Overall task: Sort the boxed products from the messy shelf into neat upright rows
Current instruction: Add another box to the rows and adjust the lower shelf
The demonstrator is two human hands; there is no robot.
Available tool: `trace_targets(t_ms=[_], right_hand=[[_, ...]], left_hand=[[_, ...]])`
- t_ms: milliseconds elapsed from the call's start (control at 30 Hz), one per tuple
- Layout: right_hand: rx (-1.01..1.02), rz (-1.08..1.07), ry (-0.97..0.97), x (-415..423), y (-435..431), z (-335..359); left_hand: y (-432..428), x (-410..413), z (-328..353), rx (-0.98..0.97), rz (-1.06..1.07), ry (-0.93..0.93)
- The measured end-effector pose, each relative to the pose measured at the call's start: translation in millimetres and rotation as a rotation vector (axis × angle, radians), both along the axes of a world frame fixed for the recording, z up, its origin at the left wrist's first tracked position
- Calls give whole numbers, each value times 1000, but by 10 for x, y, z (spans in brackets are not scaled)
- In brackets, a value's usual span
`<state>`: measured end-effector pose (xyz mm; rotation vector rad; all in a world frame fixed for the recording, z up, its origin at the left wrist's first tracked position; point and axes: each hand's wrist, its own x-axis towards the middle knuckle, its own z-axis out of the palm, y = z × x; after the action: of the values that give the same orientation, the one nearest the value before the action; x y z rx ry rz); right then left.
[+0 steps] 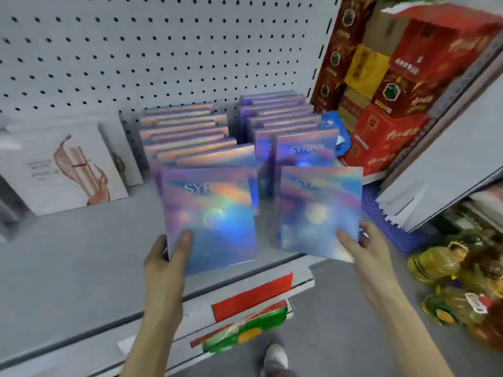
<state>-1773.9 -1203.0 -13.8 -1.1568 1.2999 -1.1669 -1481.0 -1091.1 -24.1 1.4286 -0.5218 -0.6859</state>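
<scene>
Each hand grips one holographic box at the shelf (81,268) front: left hand (166,257) at 7 o'clock of the left box (212,216), right hand (362,248) at 5 o'clock of the right box (318,208). They look light, stiff and glossy-slick; pinching the lower edges suits them.

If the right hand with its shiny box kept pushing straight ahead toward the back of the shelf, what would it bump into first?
Most likely the right hand would drive its box into the upright SYRINX box fronting the right row, just behind. Depth is hard to judge, so the gap is unclear.

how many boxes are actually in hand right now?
2. One shiny box in the left hand, at the front of the left row; one in the right hand, fronting the right row.
</scene>
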Motion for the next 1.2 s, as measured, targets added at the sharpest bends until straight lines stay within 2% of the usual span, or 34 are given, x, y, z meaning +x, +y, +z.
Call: trace_targets(t_ms=[133,300,567,733,1033,1200], right_hand=[[30,118,-62,-258,-604,-146],[-74,233,-41,-154,-1085,-273],[-177,168,190,-227,-1542,-374],[-194,236,306,-203,-1726,-354],[-176,200,396,-126,-1771,-419],[-135,226,436,-79,-1856,-364]], left_hand=[[-205,-264,-40,-4,84,-74],[-367,-463,-161,38,114,-137],[-354,-360,-342,289,198,-280],[-389,-346,-366,393,212,-378],[-370,-359,-333,413,197,-392],[-345,-349,-348,387,173,-328]])
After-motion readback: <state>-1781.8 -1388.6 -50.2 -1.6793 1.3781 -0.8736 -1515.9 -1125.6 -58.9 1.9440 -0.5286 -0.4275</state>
